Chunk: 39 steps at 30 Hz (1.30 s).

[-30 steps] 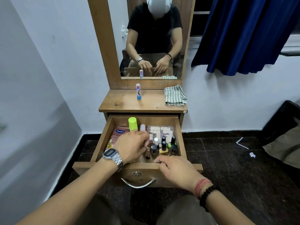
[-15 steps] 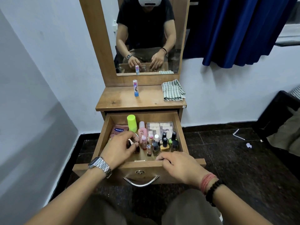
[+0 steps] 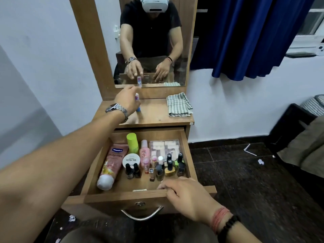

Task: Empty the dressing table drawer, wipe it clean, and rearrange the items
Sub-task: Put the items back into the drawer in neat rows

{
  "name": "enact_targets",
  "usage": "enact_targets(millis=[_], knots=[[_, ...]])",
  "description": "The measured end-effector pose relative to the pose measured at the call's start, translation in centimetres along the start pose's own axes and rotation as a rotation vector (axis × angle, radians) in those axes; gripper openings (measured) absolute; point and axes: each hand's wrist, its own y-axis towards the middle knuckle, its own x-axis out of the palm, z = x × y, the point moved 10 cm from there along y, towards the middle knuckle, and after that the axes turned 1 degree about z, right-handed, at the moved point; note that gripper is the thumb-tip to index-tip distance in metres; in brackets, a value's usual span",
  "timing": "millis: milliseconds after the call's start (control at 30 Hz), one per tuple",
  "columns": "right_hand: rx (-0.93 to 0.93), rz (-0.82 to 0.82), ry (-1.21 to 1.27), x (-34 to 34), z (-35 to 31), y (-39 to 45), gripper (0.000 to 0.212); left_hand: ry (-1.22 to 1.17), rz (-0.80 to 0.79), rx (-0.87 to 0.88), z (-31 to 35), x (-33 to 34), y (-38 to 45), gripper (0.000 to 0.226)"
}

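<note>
Wooden drawer (image 3: 185,149) is pulled out near me, mostly full of bottles. Right hand (image 3: 185,195) curls over its front edge, probably steadying it. Left hand (image 3: 127,100) is up at the far tabletop (image 3: 157,114); can't tell if it's gripping anything.

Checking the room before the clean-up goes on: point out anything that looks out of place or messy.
Scraps of white litter lie on the dark floor: a bent strip and a crumpled bit right of the drawer, another bit below its left corner. In the drawer, the pink tube lies flat; the bottles stand upright.
</note>
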Motion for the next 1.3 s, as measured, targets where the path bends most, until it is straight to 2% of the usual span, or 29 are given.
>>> enact_targets(millis=[133, 267, 467, 600, 867, 1133, 1300], knots=[[-0.001, -0.005, 0.0, 0.2, 0.0, 0.1, 0.033, -0.026, 0.019, -0.048, -0.3, 0.1, 0.5, 0.026], [0.008, -0.007, 0.003, 0.0, 0.0, 0.0, 0.034, -0.047, 0.087, 0.004, 0.5, -1.8, -1.5, 0.015], [0.021, -0.036, -0.009, 0.4, 0.0, -0.1, 0.035, -0.097, 0.101, 0.165, 3.1, -6.2, -8.6, 0.014], [0.031, -0.072, -0.038, 0.4, -0.1, -0.2, 0.035, -0.217, 0.104, 0.26, 4.6, -8.7, -14.8, 0.016], [0.033, -0.077, -0.058, 0.3, -0.2, -0.5, 0.035, -0.14, -0.116, 0.252, 3.6, -3.9, -21.4, 0.019], [0.028, -0.072, -0.036, 0.2, -0.3, -0.5, 0.036, 0.092, -0.363, 0.278, 3.2, 2.3, -22.0, 0.021], [0.026, -0.066, -0.048, 0.1, -0.2, -0.4, 0.035, 0.178, -0.413, 0.315, 3.3, 4.1, -21.9, 0.022]])
